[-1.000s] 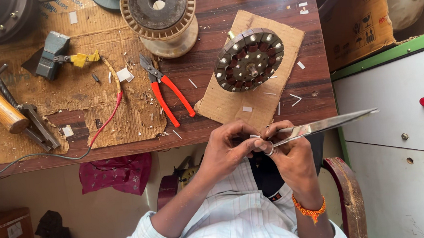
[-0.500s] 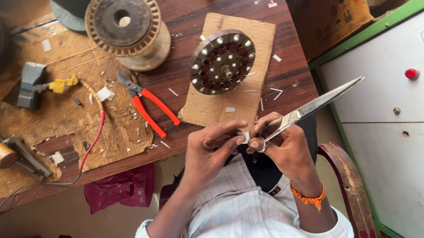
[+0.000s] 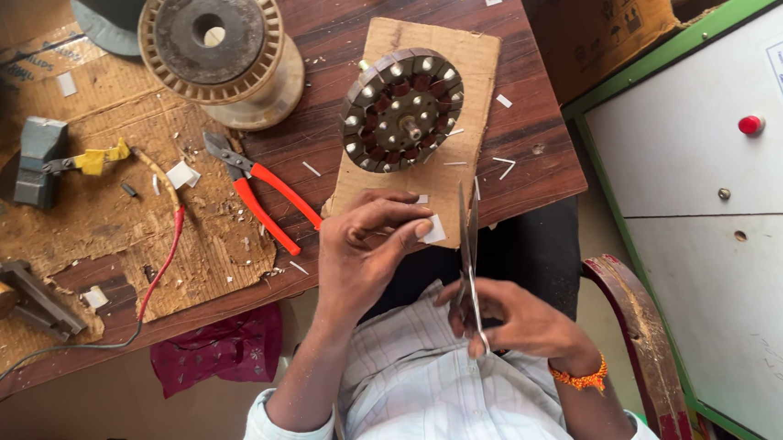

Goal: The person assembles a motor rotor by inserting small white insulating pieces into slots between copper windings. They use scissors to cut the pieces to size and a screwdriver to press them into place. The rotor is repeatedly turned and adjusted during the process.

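The wooden worktop (image 3: 534, 159) carries a large wire spool (image 3: 214, 49) at the far side. A slotted motor stator (image 3: 402, 109) sits on cardboard (image 3: 471, 49), protecting the surface. Red-handled pliers (image 3: 266, 197) lie left of it, within reach. The right hand (image 3: 513, 317) grips long scissors (image 3: 466, 233), blades pointing away. The left hand (image 3: 361, 250) pinches a small white paper strip (image 3: 433, 231) against the blades for trimming.
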